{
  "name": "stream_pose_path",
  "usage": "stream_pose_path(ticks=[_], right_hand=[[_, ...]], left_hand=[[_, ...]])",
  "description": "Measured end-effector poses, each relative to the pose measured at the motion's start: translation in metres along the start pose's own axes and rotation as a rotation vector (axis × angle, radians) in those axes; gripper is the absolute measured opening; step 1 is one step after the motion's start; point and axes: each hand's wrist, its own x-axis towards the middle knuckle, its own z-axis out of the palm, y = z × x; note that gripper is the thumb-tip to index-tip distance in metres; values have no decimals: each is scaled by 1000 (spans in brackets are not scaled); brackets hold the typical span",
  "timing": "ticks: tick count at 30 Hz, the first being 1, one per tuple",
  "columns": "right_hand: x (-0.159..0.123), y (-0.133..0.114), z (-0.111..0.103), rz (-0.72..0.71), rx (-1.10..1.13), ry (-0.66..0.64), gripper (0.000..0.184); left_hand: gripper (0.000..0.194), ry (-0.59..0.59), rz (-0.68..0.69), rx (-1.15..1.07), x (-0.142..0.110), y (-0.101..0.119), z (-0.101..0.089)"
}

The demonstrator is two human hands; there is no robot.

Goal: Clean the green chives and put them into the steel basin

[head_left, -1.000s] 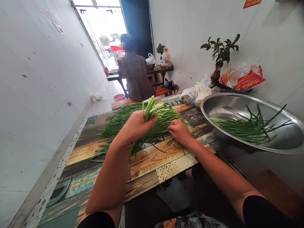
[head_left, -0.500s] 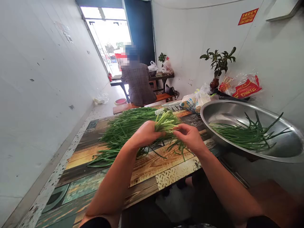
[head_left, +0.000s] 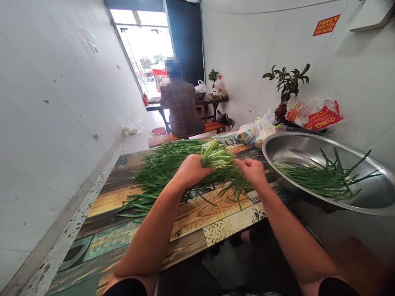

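Observation:
My left hand is closed around a bunch of garlic chives, whose pale stem ends fan out to the right. My right hand is just right of those ends, thumb and fingers pinched together; whatever is between them is too small to make out. Behind and left of my hands, a large heap of green chives covers part of the wood-patterned table. A few loose scraps of chive lie below my right hand. To the right, a steel basin holds more chives.
Plastic bags lie behind the basin, near a potted plant and a red package. A person sits facing away on a bench at a further table. White walls stand on both sides.
My right hand has moved right, away from the stem ends, with its fingers pinched. My left hand still grips the bunch. The view has shifted slightly.

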Motion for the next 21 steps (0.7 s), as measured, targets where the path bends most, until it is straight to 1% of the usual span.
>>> stream_pose_path(ticks=[2, 4, 6, 8, 9, 11, 15, 18, 21], right_hand=[[-2, -1, -6, -159, -180, 16, 46], [-8, -10, -8, -358, -222, -35, 35], [-15, -21, -7, -503, -195, -175, 29], [-17, -30, -3, -538, -194, -310, 22], [-17, -32, -1, -520, -196, -361, 21], [-15, -34, 2, -454, -161, -440, 25], [-10, -32, 7, -281, 68, -511, 30], [-11, -31, 12, -62, 307, -556, 32], [-16, -31, 18, 155, 582, -519, 30]], left_hand=[[21, -13, 15, 16, 1, -1, 2], [21, -21, 25, 33, 2, -1, 5], [20, -8, 27, 54, 2, -1, 7], [21, 18, 23, 76, 3, -1, 7], [22, 28, 24, 82, 3, 0, 7], [23, 29, 32, 79, 2, 0, 7], [24, 15, 35, 70, 3, 0, 7], [26, -7, 53, 24, 3, -2, 8], [27, -11, 81, -43, 3, -3, 8]])
